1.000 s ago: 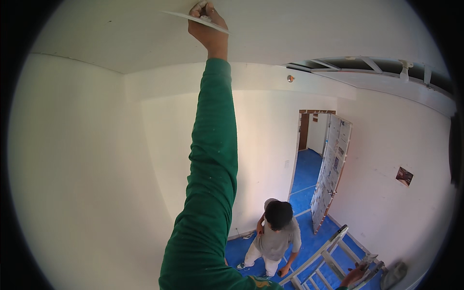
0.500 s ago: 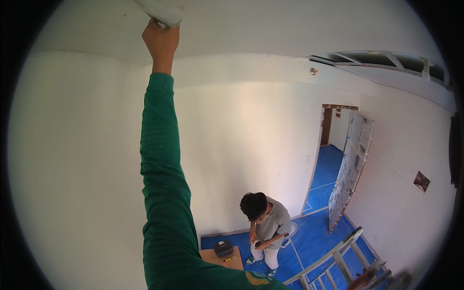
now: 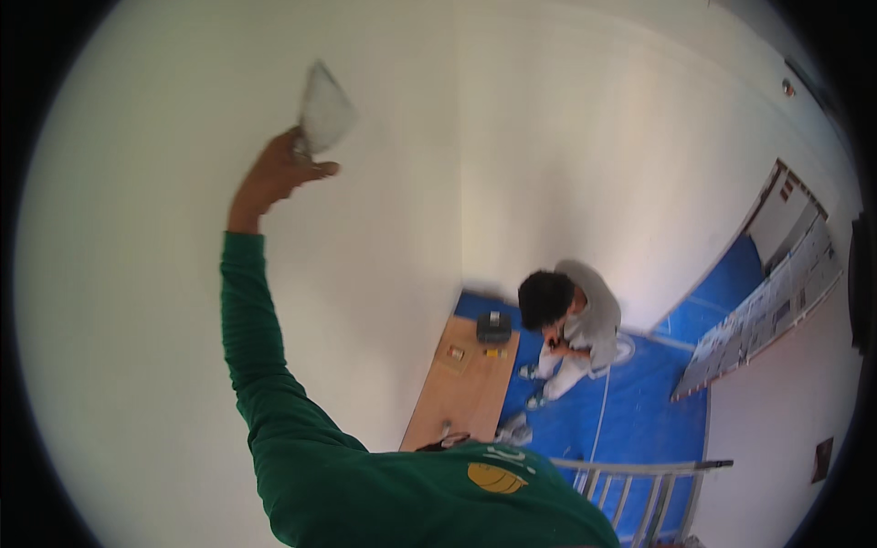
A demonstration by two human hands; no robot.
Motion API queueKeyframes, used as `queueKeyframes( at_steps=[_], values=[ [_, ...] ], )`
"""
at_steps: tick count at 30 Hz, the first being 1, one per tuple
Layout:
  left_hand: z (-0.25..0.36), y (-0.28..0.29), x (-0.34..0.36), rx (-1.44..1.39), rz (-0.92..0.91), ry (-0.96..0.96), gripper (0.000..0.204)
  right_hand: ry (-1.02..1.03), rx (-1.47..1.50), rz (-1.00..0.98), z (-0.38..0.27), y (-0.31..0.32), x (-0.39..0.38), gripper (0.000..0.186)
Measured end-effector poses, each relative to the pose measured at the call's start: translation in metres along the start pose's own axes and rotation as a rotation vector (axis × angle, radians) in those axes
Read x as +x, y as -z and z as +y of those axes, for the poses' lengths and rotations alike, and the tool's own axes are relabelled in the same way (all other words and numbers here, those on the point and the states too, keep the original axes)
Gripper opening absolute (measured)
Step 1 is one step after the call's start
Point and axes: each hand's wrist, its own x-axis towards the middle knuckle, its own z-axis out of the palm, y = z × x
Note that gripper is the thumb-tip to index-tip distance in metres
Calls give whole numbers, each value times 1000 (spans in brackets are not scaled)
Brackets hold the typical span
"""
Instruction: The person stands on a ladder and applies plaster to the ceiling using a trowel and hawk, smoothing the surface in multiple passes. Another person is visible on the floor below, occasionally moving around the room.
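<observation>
My left hand [image 3: 279,173], at the end of a raised green sleeve, grips a putty knife [image 3: 326,111] by its handle. The knife's wide, whitish, smeared blade points upward and fans out above my fingers. Most of the handle is hidden in my grip, and my thumb sticks out to the side. Behind the blade stretches the pale wall [image 3: 393,183]; whether the blade touches it I cannot tell. My right hand does not show.
Below, a person [image 3: 585,310] in a grey shirt stands on blue floor covering [image 3: 639,393]. Beside them a wooden board [image 3: 466,393] bears a black case [image 3: 494,327] and a yellow-handled brush [image 3: 495,353]. A ladder [image 3: 630,469] stands at lower right, with a paper-covered door [image 3: 767,310] beyond.
My left hand has come down from the ceiling with the putty knife, its blade now before the wall. My view has turned left and downward. My right hand, earlier by the ladder, has left view.
</observation>
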Motion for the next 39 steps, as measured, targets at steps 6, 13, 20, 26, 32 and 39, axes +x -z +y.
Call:
queueKeyframes(
  at_steps=[6,13,20,26,32,39],
  values=[
    [-33,37,-32,-188,-146,-46,37,-187,-1625,518,-14,-131,0,57],
    [-49,35,-38,-60,-255,98,29,-319,-1655,589,-5,-200,-6,53],
    [-42,33,-51,-145,-234,162,30,-153,-1465,586,-9,-133,13,51],
    [-60,15,-83,-532,-375,83,32,-173,-1544,675,-11,-80,15,56],
    [-78,12,-88,-678,-424,115,32,-110,-1538,724,5,-93,-6,54],
    [-66,13,-96,-748,-336,74,34,3,-1507,693,16,-112,-7,52]
  ],
)
